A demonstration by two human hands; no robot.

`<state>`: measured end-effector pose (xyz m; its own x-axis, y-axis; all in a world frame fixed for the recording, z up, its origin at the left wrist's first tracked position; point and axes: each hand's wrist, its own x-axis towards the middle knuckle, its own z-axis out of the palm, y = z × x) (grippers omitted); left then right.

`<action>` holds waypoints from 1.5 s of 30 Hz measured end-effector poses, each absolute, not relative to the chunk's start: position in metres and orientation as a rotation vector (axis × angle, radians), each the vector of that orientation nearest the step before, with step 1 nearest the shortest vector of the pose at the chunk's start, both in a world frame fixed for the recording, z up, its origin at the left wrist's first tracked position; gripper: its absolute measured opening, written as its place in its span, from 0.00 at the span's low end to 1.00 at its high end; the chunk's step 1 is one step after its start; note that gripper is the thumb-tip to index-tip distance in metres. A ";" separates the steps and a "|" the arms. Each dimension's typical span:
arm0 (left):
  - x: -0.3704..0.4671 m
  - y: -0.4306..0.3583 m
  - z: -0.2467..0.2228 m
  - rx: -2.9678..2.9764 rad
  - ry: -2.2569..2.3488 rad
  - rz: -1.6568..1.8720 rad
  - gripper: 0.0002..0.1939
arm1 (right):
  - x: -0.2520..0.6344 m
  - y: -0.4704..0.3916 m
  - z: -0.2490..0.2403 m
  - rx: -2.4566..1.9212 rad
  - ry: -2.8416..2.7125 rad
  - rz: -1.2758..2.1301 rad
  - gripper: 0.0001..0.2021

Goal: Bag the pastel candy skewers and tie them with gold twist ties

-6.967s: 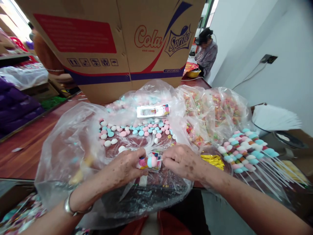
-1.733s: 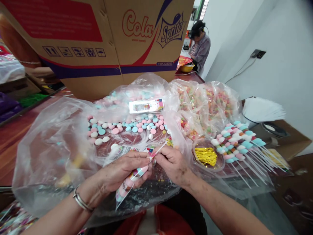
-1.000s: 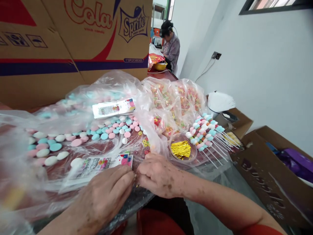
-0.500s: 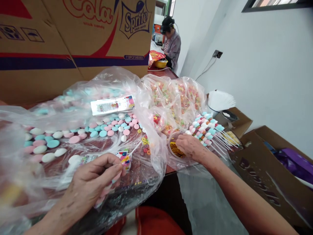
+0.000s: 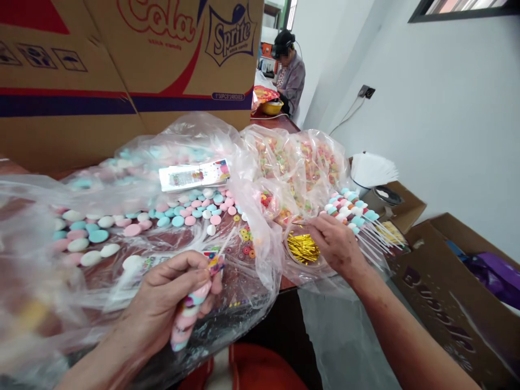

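My left hand (image 5: 173, 290) is closed around a candy skewer (image 5: 186, 323) in a clear printed wrapper. Its pink, white and blue candies hang below the fingers. The gathered wrapper end and white stick (image 5: 226, 242) point up and right. My right hand (image 5: 339, 244) is over the right rim of a clear round tub of gold twist ties (image 5: 303, 248). Its fingers are pinched together, and whatever is between them is hidden. Just behind that hand lies a pile of candy skewers (image 5: 351, 211), white sticks toward me.
Loose pastel candies (image 5: 179, 221) spread over plastic sheeting at left. A stack of printed wrappers (image 5: 194, 175) lies on a bag. Bags of ring candies (image 5: 292, 160) are behind. A large carton (image 5: 182, 70) stands at back left; an open box (image 5: 442, 287) is at right. Another person sits far back.
My right hand has lifted out of the tub and moved right, uncovering the gold ties. My left hand has tilted the wrapped skewer, showing more of its candies. The view has shifted slightly.
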<state>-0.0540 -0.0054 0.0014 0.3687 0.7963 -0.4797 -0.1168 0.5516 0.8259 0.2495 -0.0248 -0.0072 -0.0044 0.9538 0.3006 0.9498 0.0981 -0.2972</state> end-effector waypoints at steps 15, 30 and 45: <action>-0.038 -0.014 -0.010 0.716 0.998 0.859 0.13 | 0.121 -0.014 -0.009 -1.181 -1.685 0.985 0.12; -0.051 0.009 -0.002 0.961 1.097 0.543 0.06 | 0.129 -0.007 -0.012 -0.588 -2.405 -0.307 0.13; -0.060 0.012 0.004 1.904 1.267 0.207 0.06 | 0.105 -0.025 -0.012 -1.045 -2.514 -0.256 0.05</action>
<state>-0.0604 0.0123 0.0045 0.4797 0.8287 -0.2883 0.6937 -0.1570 0.7030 0.1054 -0.0250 -0.0124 -0.6379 0.6370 0.4327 0.7112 0.7028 0.0139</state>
